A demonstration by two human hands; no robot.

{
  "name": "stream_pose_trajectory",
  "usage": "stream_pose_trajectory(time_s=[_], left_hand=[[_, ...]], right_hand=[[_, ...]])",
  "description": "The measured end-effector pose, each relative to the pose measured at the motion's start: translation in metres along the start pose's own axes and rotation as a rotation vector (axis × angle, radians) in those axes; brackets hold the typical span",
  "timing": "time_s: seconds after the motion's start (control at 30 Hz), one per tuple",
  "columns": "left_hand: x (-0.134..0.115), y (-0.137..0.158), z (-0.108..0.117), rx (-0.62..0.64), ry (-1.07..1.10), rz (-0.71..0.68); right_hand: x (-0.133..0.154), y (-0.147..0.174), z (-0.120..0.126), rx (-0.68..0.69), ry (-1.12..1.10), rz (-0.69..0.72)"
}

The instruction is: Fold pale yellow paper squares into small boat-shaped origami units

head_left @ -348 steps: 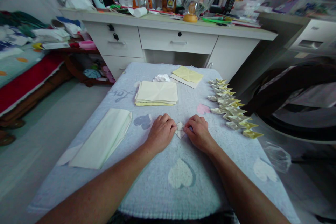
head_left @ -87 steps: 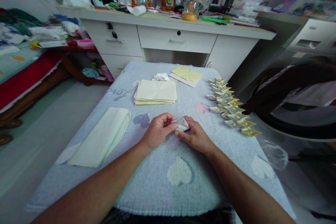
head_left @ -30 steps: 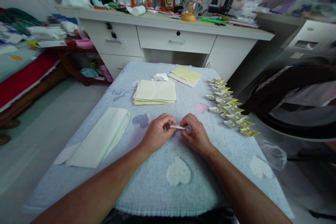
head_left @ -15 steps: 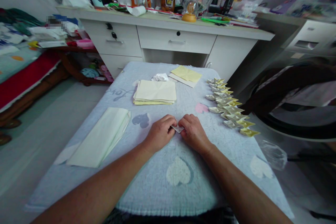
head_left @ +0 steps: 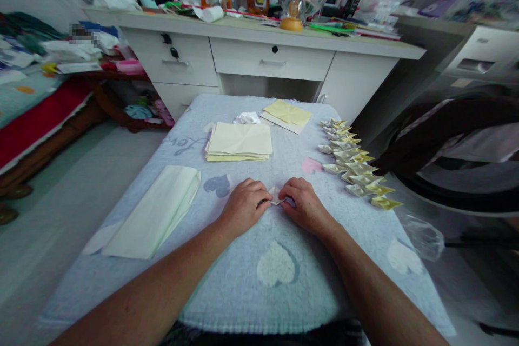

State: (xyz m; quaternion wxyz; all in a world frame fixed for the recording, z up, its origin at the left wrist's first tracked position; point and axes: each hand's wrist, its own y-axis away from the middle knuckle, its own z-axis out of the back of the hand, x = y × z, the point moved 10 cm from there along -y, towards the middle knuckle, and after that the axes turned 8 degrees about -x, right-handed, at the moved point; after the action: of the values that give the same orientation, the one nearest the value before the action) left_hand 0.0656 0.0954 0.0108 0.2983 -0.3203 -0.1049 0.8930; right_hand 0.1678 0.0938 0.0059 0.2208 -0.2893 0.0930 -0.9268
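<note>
A small white folded paper boat (head_left: 275, 195) is held between my two hands, low over the cloth-covered table (head_left: 227, 292). My left hand (head_left: 247, 203) pinches its left end between thumb and fingers. At its right end, my right hand (head_left: 303, 201) has a similar pinch. A peak of paper stands up in the middle, and both tips are partly hidden by my fingers. To the right lie several folded paper boats (head_left: 352, 161) in rows, white and yellow. Beyond my left hand sits a stack of cream and yellow paper sheets (head_left: 239, 140).
A folded pale green sheet (head_left: 152, 213) lies at the left. Farther back are a crumpled white tissue (head_left: 247, 118) and a yellow sheet (head_left: 287, 112) over a white one. A cluttered white desk (head_left: 271, 46) borders the far side. A washing machine (head_left: 470, 70) stands at the right.
My hands have moved slightly apart. The paper between them now shows a raised middle peak, with its ends drawn outward. Everything on the table stays where it was.
</note>
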Motion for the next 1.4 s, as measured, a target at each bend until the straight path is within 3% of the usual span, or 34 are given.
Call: stream_pose_trajectory(time_s=[0.23, 0.63, 1.4], left_hand=[[0.009, -0.002, 0.001, -0.001, 0.009, 0.070], [0.007, -0.003, -0.001, 0.000, 0.000, 0.015], [0.015, -0.007, -0.002, 0.009, -0.058, 0.110]], right_hand=[[-0.002, -0.002, 0.001, -0.001, -0.026, -0.027], [-0.002, -0.001, 0.002, 0.011, 0.030, -0.046], [-0.001, -0.002, -0.006, -0.013, 0.034, -0.116]])
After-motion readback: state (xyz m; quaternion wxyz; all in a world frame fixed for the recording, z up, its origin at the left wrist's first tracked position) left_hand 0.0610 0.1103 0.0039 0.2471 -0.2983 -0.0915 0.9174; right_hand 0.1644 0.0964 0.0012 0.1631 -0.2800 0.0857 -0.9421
